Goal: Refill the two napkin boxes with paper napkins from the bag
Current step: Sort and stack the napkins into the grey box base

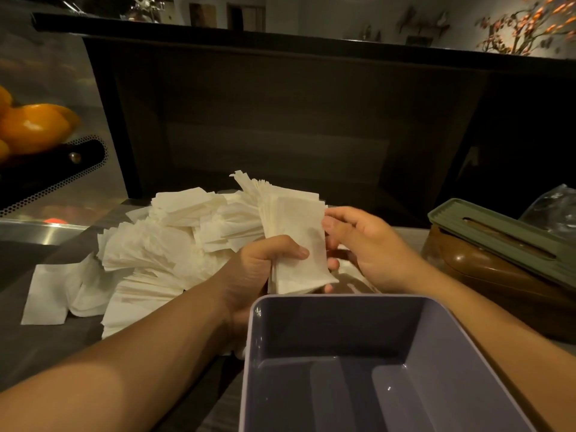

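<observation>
Paper napkins lie in a loose, spread heap on the dark counter, left of centre, with single sheets strayed toward the left edge. Above the heap's right side, the left hand grips an upright stack of napkins, thumb curled across its front face and the top edges fanned out toward the back. The right hand meets the same stack from the right, its fingers bent and pinching the stack's right edge. Just below both hands stands a grey-lilac napkin box, open at the top and with nothing inside it; its far rim sits right under the held stack. To the right, well apart from the heap, a brown box carries a green slotted lid set tilted on top. A clear plastic bag shows behind it. Oranges sit at the far left.
</observation>
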A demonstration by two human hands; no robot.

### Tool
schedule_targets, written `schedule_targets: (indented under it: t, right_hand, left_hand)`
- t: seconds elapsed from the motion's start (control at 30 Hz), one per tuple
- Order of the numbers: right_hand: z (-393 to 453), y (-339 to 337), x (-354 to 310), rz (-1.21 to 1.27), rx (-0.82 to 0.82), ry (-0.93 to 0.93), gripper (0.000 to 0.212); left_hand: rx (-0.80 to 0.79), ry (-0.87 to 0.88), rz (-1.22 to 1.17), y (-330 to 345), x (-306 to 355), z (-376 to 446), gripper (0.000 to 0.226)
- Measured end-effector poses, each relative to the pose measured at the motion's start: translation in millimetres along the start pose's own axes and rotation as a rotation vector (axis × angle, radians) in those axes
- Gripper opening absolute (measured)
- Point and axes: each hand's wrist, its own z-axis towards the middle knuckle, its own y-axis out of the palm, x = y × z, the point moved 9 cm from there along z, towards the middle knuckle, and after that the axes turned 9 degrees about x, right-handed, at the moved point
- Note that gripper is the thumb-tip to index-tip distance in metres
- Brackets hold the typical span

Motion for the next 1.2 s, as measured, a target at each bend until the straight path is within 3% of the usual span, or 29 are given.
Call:
schedule_targets:
  t: [0.17, 0.37, 0.47, 0.6, 0.7, 0.9, 1.03, 1.2]
  right_hand:
    - [-9, 12, 7, 0.001, -0.146, 0.234, 0.032]
    - [-6, -28, -33, 0.382, 0.064, 0.309, 0.026]
    - [-14, -40, -57, 0.326, 0.030, 0.345, 0.023]
    - [-32, -34, -70, 0.275, -0.027, 0.407, 0.026]
    - [-51, -30, -77, 0.290, -0.037, 0.459, 0.024]
    - [-103, -15, -77, 0.307, -0.167, 0.588, 0.024]
    - [-127, -5, -65, 0.213, -0.233, 0.683, 0.047]
    - [-139, 5, -41, 0.044, -0.236, 0.791, 0.046]
  left_hand:
    - [0.018, 0.016, 0.111, 2, 0, -1, 0.071]
    - [-0.003, -0.025, 0.031, 16, 11, -9, 0.072]
    - [0.132, 0.030, 0.253, 23, 29, -21, 0.051]
    - [0.243, 0.074, 0.474, 37, 65, -40, 0.053]
    - [0.327, 0.107, 0.598, 43, 83, -55, 0.034]
    - [0.373, 0.158, 0.895, 40, 84, -96, 0.021]
    - [0.443, 0.277, 0.983, 34, 78, -121, 0.027]
    - [0.444, 0.504, 1.243, 44, 73, -142, 0.036]
